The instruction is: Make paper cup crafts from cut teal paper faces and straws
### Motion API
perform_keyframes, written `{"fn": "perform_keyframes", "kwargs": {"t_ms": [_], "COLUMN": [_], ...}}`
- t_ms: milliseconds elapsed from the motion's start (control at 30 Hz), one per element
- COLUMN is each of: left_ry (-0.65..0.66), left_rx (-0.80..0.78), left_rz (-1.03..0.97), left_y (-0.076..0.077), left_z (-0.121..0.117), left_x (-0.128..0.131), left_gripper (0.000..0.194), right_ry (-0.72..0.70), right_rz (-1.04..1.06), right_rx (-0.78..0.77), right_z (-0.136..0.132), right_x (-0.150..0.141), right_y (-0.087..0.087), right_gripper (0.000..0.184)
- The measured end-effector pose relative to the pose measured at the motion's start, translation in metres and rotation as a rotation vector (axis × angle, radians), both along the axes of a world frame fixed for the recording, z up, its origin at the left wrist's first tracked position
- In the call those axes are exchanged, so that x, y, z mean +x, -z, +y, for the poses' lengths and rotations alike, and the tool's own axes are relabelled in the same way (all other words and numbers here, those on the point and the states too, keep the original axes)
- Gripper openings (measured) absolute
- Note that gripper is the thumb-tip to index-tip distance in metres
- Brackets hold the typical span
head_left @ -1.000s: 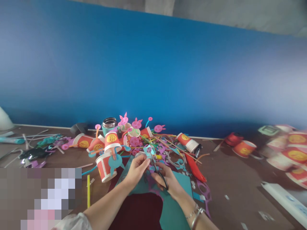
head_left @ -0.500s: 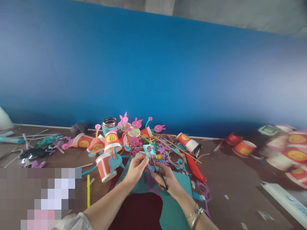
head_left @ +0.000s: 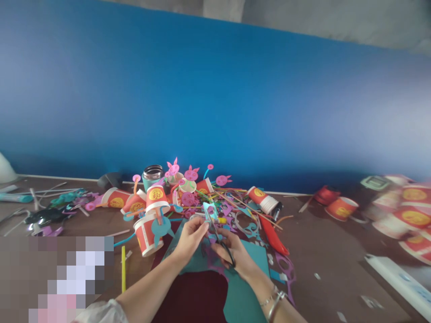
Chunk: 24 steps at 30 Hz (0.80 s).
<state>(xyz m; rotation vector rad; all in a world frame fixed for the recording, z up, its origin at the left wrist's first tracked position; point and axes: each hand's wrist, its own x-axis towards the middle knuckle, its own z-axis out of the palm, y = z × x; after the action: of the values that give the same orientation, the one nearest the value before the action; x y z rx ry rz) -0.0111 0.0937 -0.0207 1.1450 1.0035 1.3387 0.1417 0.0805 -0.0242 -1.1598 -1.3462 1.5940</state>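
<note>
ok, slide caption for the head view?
Left hand pinching blue paper, right hand gripping scissors, red cups beyond.

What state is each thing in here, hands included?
Left hand: pinched on the light-blue paper piece
Right hand: closed around scissors
Black-handled scissors: held, blades at the paper; how far open, unclear
Light-blue paper piece: held up
Steel-rimmed flask: upright, uncapped
Nested paper cups: lying sideways
Teal paper sheet: flat, curved edge
</note>
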Motion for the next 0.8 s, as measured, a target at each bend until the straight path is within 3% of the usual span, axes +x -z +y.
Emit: {"fn": "perform_keyframes", "kwargs": {"t_ms": [367,800], "left_ry": [-0.019,0.004], "left_rx": [0.018,0.000], "left_rz": [-0.006,-0.006], "left_y": [0.0050,-0.0017], "left_z": [0.0018,0.0009], "left_x": [-0.0019,-0.0020], "left_gripper": [0.034,0.035], "right_ry": [-0.018,-0.031], "right_rz": [-0.006,-0.003], "right_rx": [-0.007,-0.016], "right_z": [0.0004,-0.0008], "right_x": [0.0001,0.0015], "right_y": [-0.0033,-0.0015], "right_gripper": [0.059,0.057]}}
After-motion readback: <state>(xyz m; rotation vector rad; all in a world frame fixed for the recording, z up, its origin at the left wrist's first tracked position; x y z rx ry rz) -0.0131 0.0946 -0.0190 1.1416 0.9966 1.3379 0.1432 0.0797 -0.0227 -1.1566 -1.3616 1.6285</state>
